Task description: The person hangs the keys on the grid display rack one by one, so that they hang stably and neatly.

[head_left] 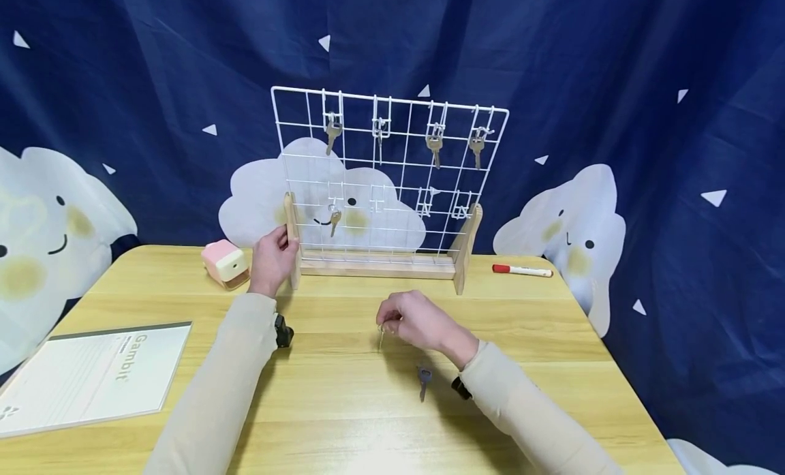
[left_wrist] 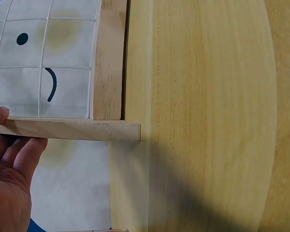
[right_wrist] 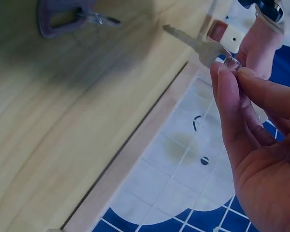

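A white wire grid rack in a wooden stand stands at the back of the table. My left hand grips the stand's left wooden post, thumb on one side and fingers on the other. In front of the rack, just over the table, my right hand pinches a key by its small ring; the blade points away from the fingertips. A second key with a dark head lies on the table below the right wrist. Several keys hang on the rack's upper hooks, and one key hangs lower left.
A pink and cream pencil sharpener stands left of the left hand. A notepad lies at the left front, and a red-capped marker at the back right. A dark blue curtain hangs behind the table.
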A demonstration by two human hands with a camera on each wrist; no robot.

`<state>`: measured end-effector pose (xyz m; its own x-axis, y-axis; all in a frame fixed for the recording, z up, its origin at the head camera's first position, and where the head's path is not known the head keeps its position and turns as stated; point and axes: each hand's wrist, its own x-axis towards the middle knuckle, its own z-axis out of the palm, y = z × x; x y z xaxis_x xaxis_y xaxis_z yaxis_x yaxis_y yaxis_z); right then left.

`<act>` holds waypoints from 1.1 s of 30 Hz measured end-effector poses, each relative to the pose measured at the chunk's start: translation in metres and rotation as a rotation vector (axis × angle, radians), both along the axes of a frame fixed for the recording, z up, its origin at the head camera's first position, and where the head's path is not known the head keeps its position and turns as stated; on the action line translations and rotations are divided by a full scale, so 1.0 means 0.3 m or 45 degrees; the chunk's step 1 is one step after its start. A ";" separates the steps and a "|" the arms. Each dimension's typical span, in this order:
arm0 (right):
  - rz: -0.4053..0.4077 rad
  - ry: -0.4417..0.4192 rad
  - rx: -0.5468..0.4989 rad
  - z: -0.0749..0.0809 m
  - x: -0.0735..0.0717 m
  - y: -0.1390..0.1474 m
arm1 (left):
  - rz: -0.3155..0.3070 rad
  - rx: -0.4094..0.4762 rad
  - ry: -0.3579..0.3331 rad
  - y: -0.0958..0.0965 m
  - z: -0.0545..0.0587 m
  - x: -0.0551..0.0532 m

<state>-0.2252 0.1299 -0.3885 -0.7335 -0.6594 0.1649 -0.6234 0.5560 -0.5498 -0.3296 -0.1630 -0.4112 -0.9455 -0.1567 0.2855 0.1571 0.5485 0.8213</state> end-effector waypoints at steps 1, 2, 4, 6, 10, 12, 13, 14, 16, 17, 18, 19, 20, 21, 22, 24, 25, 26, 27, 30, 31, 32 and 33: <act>-0.004 0.006 -0.003 0.004 -0.003 0.002 | -0.001 0.002 -0.002 0.000 0.000 0.000; -0.009 0.013 -0.004 0.008 -0.006 0.004 | -0.001 0.003 -0.002 0.000 0.001 0.000; -0.025 0.017 -0.008 0.021 -0.010 0.007 | 0.001 0.006 -0.006 -0.001 0.000 0.000; -0.042 0.015 -0.017 0.036 -0.014 0.009 | -0.001 0.007 -0.006 -0.001 0.000 0.000; -0.061 0.039 -0.030 0.062 -0.031 0.009 | -0.001 0.002 -0.006 -0.002 0.001 0.000; -0.072 0.059 -0.023 0.072 -0.042 0.008 | 0.001 0.004 -0.010 -0.002 0.001 -0.001; -0.078 0.071 -0.020 0.078 -0.046 0.007 | 0.001 0.005 -0.011 -0.002 0.001 -0.001; -0.082 0.081 -0.018 0.084 -0.051 0.005 | 0.000 0.007 -0.015 -0.002 0.001 -0.001; -0.100 0.094 -0.011 0.096 -0.060 0.004 | 0.002 0.009 -0.020 -0.002 -0.002 -0.004; -0.107 0.098 -0.014 0.103 -0.065 0.003 | 0.002 0.011 -0.024 -0.003 -0.003 -0.005; -0.110 0.104 -0.019 0.110 -0.071 0.002 | 0.001 0.009 -0.024 -0.003 -0.004 -0.006; -0.113 0.104 -0.027 0.118 -0.077 0.001 | 0.000 0.009 -0.023 -0.003 -0.006 -0.006; -0.113 0.101 -0.040 0.125 -0.083 0.001 | 0.001 0.012 -0.022 -0.003 -0.007 -0.007; -0.112 0.099 -0.056 0.131 -0.090 0.000 | 0.000 0.014 -0.018 -0.004 -0.008 -0.008; -0.110 0.092 -0.075 0.138 -0.097 -0.001 | 0.000 0.017 -0.013 -0.004 -0.009 -0.008; -0.116 0.082 -0.098 0.152 -0.110 -0.002 | -0.002 0.020 -0.006 -0.004 -0.010 -0.008; -0.125 0.078 -0.104 0.158 -0.116 -0.003 | -0.006 0.025 -0.005 -0.004 -0.010 -0.008; -0.134 0.084 -0.103 0.165 -0.122 -0.005 | -0.007 0.028 -0.005 -0.004 -0.010 -0.009; -0.145 0.090 -0.098 0.172 -0.127 -0.006 | -0.008 0.029 -0.006 -0.004 -0.010 -0.009; -0.181 0.118 -0.082 0.193 -0.140 -0.011 | -0.009 0.032 -0.010 -0.002 -0.009 -0.009; -0.188 0.125 -0.083 0.200 -0.143 -0.014 | -0.008 0.030 -0.009 -0.002 -0.008 -0.008; -0.191 0.131 -0.086 0.207 -0.146 -0.016 | -0.006 0.026 -0.009 -0.001 -0.008 -0.008; -0.196 0.135 -0.091 0.213 -0.150 -0.019 | -0.004 0.022 -0.009 -0.001 -0.008 -0.007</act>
